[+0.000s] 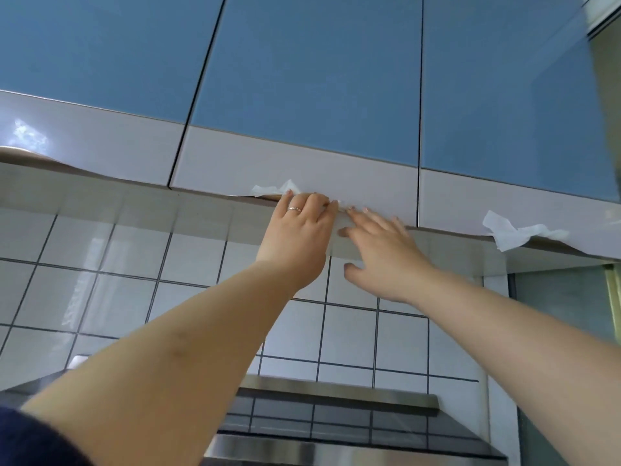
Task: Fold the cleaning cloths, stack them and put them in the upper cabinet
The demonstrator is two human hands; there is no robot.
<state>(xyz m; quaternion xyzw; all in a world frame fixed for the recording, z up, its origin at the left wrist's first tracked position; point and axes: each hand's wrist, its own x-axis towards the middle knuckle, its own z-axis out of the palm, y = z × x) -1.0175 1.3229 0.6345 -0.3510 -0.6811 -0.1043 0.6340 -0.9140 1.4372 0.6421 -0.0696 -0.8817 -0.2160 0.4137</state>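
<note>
Glossy white wall tiles with dark grout lie behind the raised arms, and above them the upper cabinet is seen shut, its smooth blue door banded in pale grey along the bottom. No folded cloths are in view; only a crumpled white scrap is pinched out from under the door's lower edge, just beside the left hand, whose fingers are curled up at that edge; whether the scrap itself is gripped cannot be told. The right hand is held with fingers spread and nearly straight, fingertips at the same edge, nothing grasped. A second white scrap hangs under the neighbouring door. Judged from here, the handleless edge could be slipped off, or the thin scrap torn, if the door is pulled by it. A brushed steel hood sits below
</note>
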